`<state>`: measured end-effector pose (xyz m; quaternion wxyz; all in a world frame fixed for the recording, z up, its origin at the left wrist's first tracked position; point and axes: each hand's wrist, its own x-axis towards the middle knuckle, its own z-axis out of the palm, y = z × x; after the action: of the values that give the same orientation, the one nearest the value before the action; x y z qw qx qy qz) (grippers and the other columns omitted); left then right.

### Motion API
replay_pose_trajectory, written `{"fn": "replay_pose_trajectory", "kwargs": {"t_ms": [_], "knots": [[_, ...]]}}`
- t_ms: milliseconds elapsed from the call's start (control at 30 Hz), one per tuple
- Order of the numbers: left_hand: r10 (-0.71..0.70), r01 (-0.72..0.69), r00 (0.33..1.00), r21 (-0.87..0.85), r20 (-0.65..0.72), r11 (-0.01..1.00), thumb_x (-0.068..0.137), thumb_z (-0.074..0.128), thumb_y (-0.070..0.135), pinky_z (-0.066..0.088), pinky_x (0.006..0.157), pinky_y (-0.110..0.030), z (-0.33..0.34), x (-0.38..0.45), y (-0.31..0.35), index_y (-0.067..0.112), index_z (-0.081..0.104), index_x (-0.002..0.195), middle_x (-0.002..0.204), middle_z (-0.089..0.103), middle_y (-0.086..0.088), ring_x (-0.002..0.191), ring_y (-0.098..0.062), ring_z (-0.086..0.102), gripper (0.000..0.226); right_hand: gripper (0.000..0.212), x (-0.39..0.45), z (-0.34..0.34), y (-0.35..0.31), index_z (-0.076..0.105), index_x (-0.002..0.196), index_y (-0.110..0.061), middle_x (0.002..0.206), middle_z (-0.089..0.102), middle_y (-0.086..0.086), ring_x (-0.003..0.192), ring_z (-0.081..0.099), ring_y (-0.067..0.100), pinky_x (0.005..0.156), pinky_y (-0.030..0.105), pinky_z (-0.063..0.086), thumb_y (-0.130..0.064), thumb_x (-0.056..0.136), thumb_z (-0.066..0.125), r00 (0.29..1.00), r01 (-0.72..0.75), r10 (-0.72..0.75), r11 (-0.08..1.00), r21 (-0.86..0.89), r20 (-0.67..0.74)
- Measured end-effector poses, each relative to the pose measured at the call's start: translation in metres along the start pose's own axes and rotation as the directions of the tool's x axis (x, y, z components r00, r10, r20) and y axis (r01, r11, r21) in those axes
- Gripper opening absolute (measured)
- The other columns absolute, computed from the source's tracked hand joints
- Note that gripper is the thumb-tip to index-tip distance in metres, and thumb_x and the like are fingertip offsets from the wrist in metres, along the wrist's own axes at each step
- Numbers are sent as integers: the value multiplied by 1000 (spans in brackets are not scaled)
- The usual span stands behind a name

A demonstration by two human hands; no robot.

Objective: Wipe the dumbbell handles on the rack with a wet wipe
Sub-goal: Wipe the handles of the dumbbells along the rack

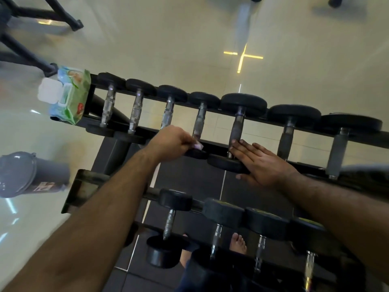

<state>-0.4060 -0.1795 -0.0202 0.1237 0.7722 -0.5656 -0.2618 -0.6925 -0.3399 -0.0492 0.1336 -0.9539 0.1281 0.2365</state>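
A black two-tier rack [212, 145] carries several black dumbbells with steel handles. My left hand [171, 143] pinches a small white wet wipe [198, 146] at the near end of the fourth handle [199, 123] on the top tier. My right hand [263, 163] lies flat with straight fingers on the near head of the fifth dumbbell [226, 164], its fingertips touching the base of that handle [236, 129].
A green-and-white wet wipe pack [67, 98] with its lid flipped up sits on the rack's left end. A grey bin [25, 173] stands on the floor at left. Black equipment legs [31, 22] cross the top left. The lower tier [231, 226] holds more dumbbells; my bare foot [239, 243] shows beneath.
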Motion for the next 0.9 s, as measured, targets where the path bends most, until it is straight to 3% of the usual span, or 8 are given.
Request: {"fn": "replay_pose_trajectory", "kwargs": {"t_ms": [133, 267, 367, 433, 567, 700, 833, 900], "knots": [[62, -59, 996, 40, -57, 997, 98, 71, 38, 58, 90, -36, -9, 27, 8, 30, 82, 113, 104, 80, 7, 92, -9, 69, 20, 91, 1, 2, 0, -25, 165, -34, 162, -42, -17, 153, -34, 8, 123, 31, -19, -82, 92, 1, 1000, 8, -8, 1000, 7, -5], [162, -190, 977, 225, 138, 956, 101, 66, 42, 52, 81, -31, 12, 31, 30, 35, 80, 115, 104, 79, 6, 95, -18, 70, 22, 91, 2, 3, 2, -22, 166, -32, 164, -39, -15, 155, -30, 10, 125, 34, -16, -82, 93, 3, 1000, 4, -4, 1000, -4, -14], [35, -68, 987, 210, 158, 975, 99, 67, 50, 51, 77, -33, -6, 26, 13, 31, 80, 108, 92, 73, 9, 88, -15, 66, 25, 89, 1, 5, 3, -22, 165, -33, 165, -37, -14, 155, -30, 10, 125, 33, -16, -81, 95, 5, 1000, 8, -8, 1000, -8, -25], [-31, 10, 996, 250, 80, 968, 98, 67, 50, 53, 77, -32, -17, 21, -4, 29, 80, 104, 89, 74, 8, 84, -16, 67, 25, 88, 1, 7, 3, -25, 163, -34, 165, -39, -14, 155, -31, 9, 126, 33, -16, -81, 95, 5, 999, 14, -14, 1000, -10, -37], [-158, 182, 944, 57, -288, 982, 102, 65, 38, 46, 71, -29, 1, 16, 6, 21, 78, 100, 85, 74, 1, 74, -17, 63, 22, 90, 1, 8, 4, -28, 160, -35, 165, -39, -14, 151, -37, 7, 127, 35, -15, -86, 89, -5, 1000, 10, -10, 1000, -1, -29], [-430, 444, 877, 17, -215, 896, 99, 63, 29, 41, 65, -34, 37, 16, 32, 17, 64, 96, 88, 68, -5, 78, -27, 60, 12, 96, 2, 3, 2, -25, 163, -32, 165, -39, -13, 154, -34, 9, 128, 36, -15, -88, 86, -12, 1000, 13, -13, 1000, -2, -6], [-274, 230, 920, -180, -279, 956, 99, 65, 23, 52, 79, -30, 34, -3, 38, 19, 77, 111, 103, 77, -1, 92, -18, 68, 17, 93, 2, 3, 2, -18, 167, -29, 167, -36, -12, 154, -33, 7, 130, 38, -13, -80, 93, 3, 1000, 9, -9, 1000, -5, 5], [-294, 168, 888, -345, -354, 923, 99, 67, 18, 58, 89, -29, 28, -19, 42, 16, 77, 114, 103, 78, 1, 91, -9, 68, 19, 93, 2, 1, 1, -17, 168, -29, 168, -36, -12, 155, -32, 8, 134, 43, -8, -80, 92, 3, 1000, -5, 5, 1000, -23, 22]]}}
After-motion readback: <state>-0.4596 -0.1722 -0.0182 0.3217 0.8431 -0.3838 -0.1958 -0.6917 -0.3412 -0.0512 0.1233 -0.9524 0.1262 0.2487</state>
